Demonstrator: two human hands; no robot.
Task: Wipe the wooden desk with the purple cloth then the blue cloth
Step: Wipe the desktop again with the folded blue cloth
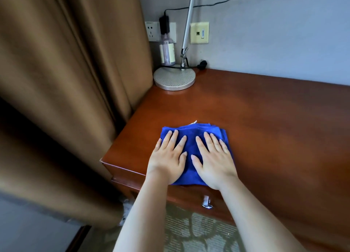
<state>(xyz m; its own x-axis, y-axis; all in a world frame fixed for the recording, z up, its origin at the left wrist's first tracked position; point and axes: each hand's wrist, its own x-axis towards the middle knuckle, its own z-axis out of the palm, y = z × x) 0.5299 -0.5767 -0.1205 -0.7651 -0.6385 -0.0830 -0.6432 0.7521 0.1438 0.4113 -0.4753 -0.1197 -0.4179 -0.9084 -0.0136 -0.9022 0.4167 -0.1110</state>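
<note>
Both the left hand [168, 157] and right hand [213, 160] lie flat, fingers straight, pressing the blue cloth [191, 138] onto the tabletop [255, 119] near its front corner, so I'd judge the purple stage finished.

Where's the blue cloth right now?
In the head view the blue cloth lies folded on the wooden desk near its front left corner, pressed flat under the left hand and right hand.
</note>
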